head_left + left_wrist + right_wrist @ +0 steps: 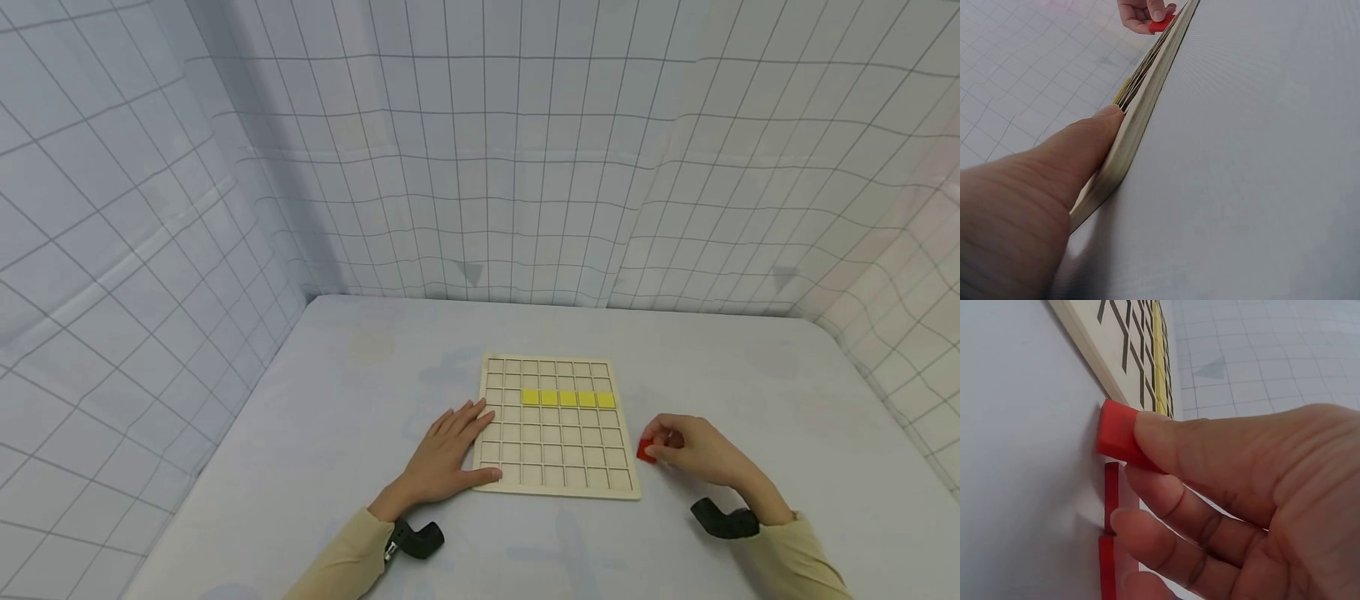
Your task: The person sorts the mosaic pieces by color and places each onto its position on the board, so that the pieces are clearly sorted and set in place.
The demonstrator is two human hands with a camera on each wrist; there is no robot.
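A pale wooden grid board (558,495) lies on the table with a row of several yellow tiles (567,398) in its cells. My left hand (441,467) rests at the board's left side, fingers spread, with the thumb on its near left corner. To the right of the board, my right hand (693,448) pinches a red square tile (1118,430) between thumb and fingers. Below it in the right wrist view, two more red tiles (1112,497) stand near the curled fingers, which partly hide them.
The white table (360,358) extends around the board on all sides. Grid-patterned white curtains (525,167) hang behind it and at both sides. Dark wrist mounts (723,518) sit on both wrists.
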